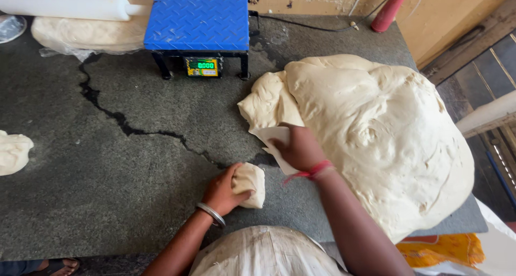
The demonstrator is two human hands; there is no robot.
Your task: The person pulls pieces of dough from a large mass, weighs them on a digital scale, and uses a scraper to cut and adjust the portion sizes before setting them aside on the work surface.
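While left hand (pixel 221 191) cups smooth dough lump (pixel 250 184), right hand (pixel 299 148) presses flat white scraper (pixel 273 139).

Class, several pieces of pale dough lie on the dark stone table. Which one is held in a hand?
The small pale dough lump, gripped by the left hand; the others lie unheld.

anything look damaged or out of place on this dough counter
Yes: a dark crack runs across the stone counter, from near the blue scale toward the left hand, which holds a small dough piece. The big dough mass also overhangs the counter's right edge.
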